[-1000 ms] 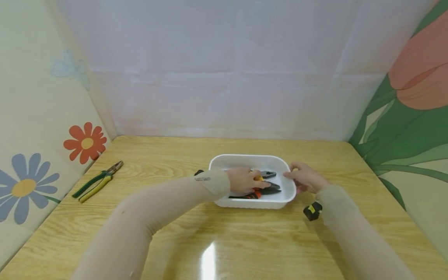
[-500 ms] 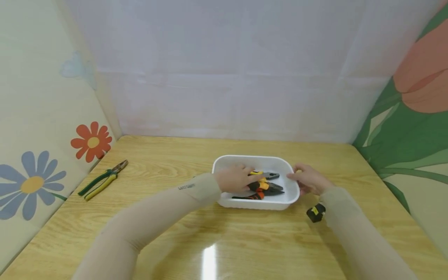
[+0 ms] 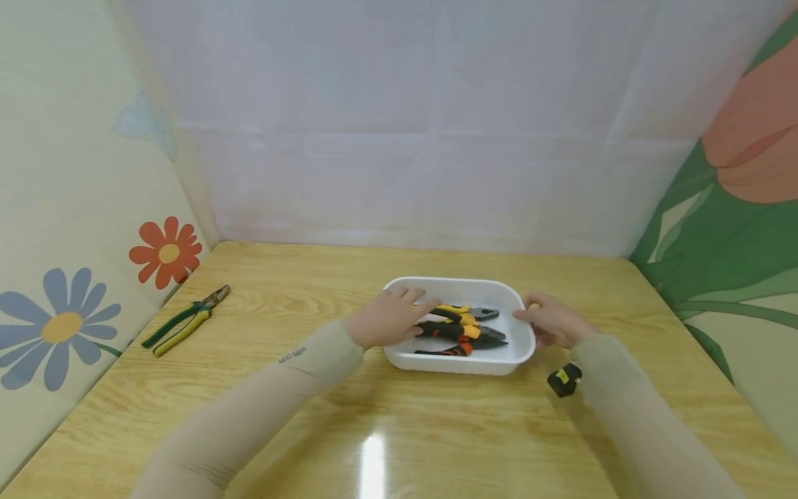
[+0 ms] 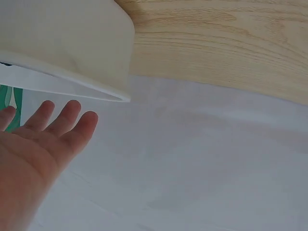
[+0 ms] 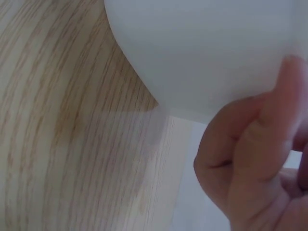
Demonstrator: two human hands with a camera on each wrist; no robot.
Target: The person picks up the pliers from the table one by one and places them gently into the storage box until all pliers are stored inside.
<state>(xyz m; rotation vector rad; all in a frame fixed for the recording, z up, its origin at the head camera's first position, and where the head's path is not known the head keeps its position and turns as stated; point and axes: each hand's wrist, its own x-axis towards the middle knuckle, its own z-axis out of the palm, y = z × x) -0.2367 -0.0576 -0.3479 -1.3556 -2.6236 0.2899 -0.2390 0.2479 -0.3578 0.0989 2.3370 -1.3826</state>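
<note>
A white plastic tray (image 3: 458, 364) with high walls stands on the wooden table and holds several pliers. Among them are pliers with yellow-and-black handles (image 3: 456, 309), pliers with orange-and-black handles (image 3: 469, 331) and pliers with red-and-black handles (image 3: 458, 351). My left hand (image 3: 389, 319) hovers over the tray's left end, fingers spread and holding nothing. In the left wrist view its fingertips (image 4: 86, 120) are close to the tray's rim. At the tray's right end, my right hand (image 3: 551, 322) pinches the rim, thumb on top and the other fingers curled against the outer wall.
Pliers with green-and-yellow handles (image 3: 187, 320) lie at the table's left side. A small black boxy thing (image 3: 564, 380) with a yellow mark shows beside the right sleeve. A white cloth backdrop (image 3: 349, 187) hangs behind the table (image 3: 299, 277), with flowered panels at both sides.
My left hand has let go of the pliers in the tray and drawn back leftward to its left end, uncovering their handles. The right hand stays at the right rim.
</note>
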